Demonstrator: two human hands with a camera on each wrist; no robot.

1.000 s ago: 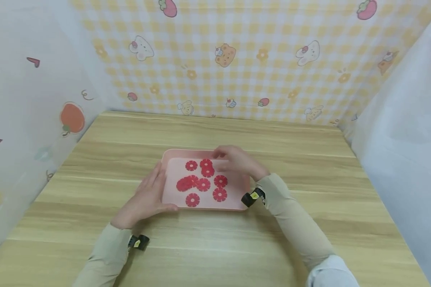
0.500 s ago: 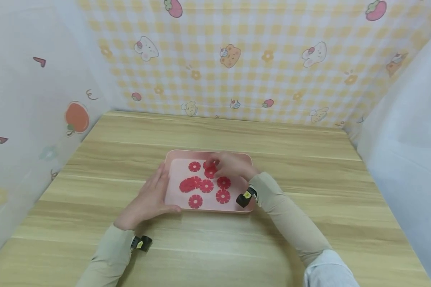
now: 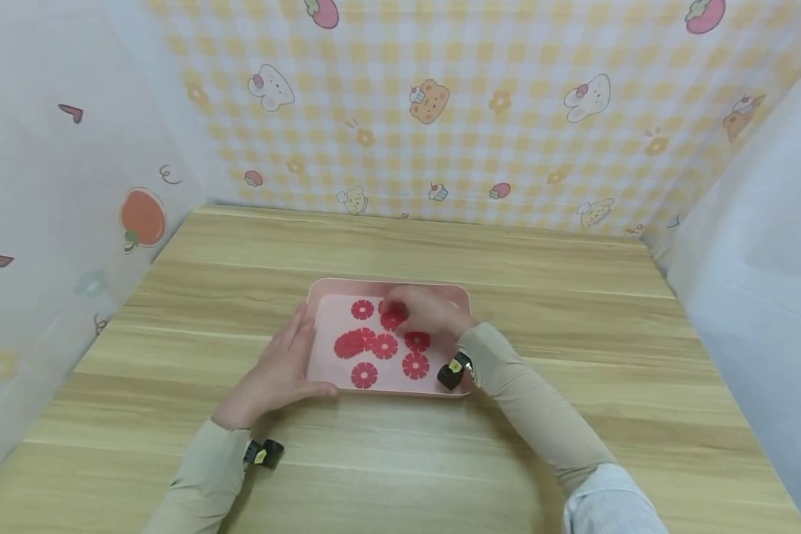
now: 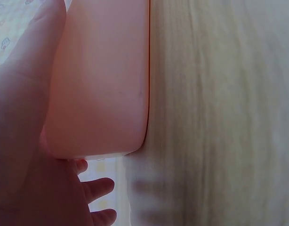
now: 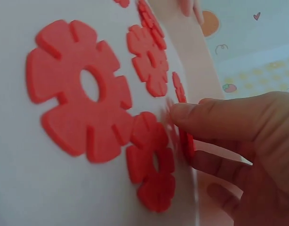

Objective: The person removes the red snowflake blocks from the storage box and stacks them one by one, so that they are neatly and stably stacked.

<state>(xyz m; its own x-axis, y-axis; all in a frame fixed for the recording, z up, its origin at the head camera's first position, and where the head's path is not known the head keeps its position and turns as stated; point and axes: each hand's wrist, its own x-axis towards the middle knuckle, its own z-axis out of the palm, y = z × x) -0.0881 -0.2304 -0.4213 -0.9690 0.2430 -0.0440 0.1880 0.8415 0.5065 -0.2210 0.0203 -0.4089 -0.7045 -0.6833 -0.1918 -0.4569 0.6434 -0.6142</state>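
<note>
A pink tray (image 3: 389,391) holds several red notched plastic discs with round centre holes. Against its left end lies my left hand (image 3: 277,371), fingers extended along the side and thumb along the front wall. In the left wrist view this hand (image 4: 22,117) touches the outer wall of the tray (image 4: 102,80). My right hand (image 3: 427,310) is inside the tray, over the overlapping discs (image 3: 392,319) near the back. The right wrist view shows its thumb and fingers (image 5: 215,117) pinching a disc (image 5: 186,141) seen edge-on. A larger-looking disc (image 5: 78,89) lies closer to that camera.
Other discs lie flat at the front, such as one disc (image 3: 364,375) and another disc (image 3: 415,365). A bunched row of discs (image 3: 351,343) sits left of centre. The wooden table (image 3: 541,282) meets a checked, printed backdrop (image 3: 467,148) behind.
My right hand has come down and left from the tray's back rim onto the discs and now pinches one. My left hand stays at the tray. The head view has shifted slightly.
</note>
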